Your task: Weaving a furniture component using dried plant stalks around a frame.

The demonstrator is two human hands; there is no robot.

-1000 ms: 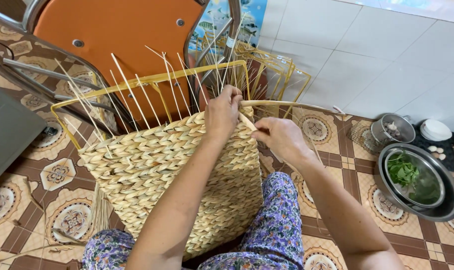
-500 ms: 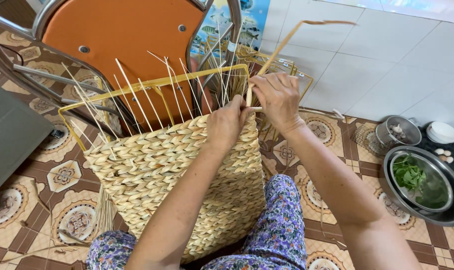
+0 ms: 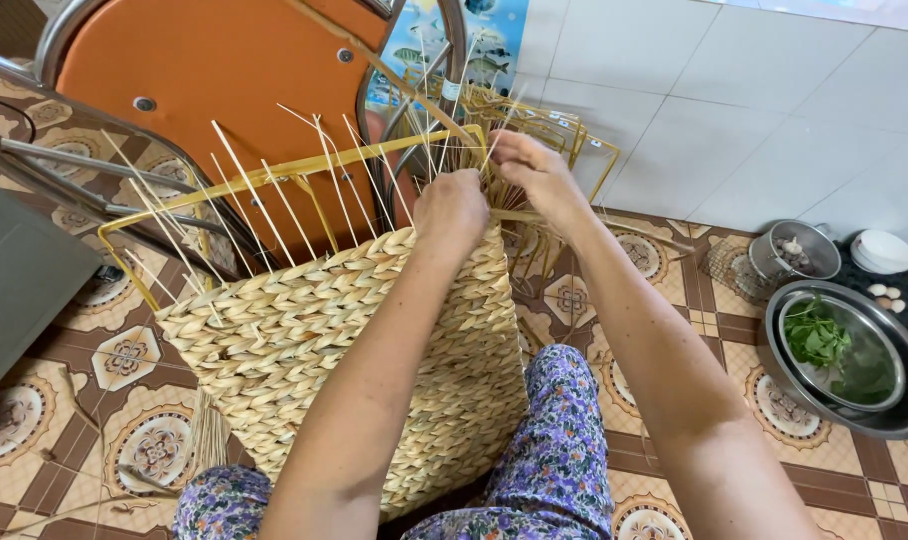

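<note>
At nine o'clock an orange chair [image 3: 224, 90] is lying tipped on the tiled floor [image 3: 64, 350]. In the middle, a half-woven straw basket [image 3: 344, 350] on a yellow wire frame [image 3: 274, 172] is leaning against the person's knees. The left hand [image 3: 452, 205] is pressing on the basket's top edge at twelve o'clock, its grip closed on the weave. Just beside it, the right hand [image 3: 536, 170] is pinching a straw strand [image 3: 394, 75]. At three o'clock a metal bowl [image 3: 879, 415] is holding greens [image 3: 819, 340].
</note>
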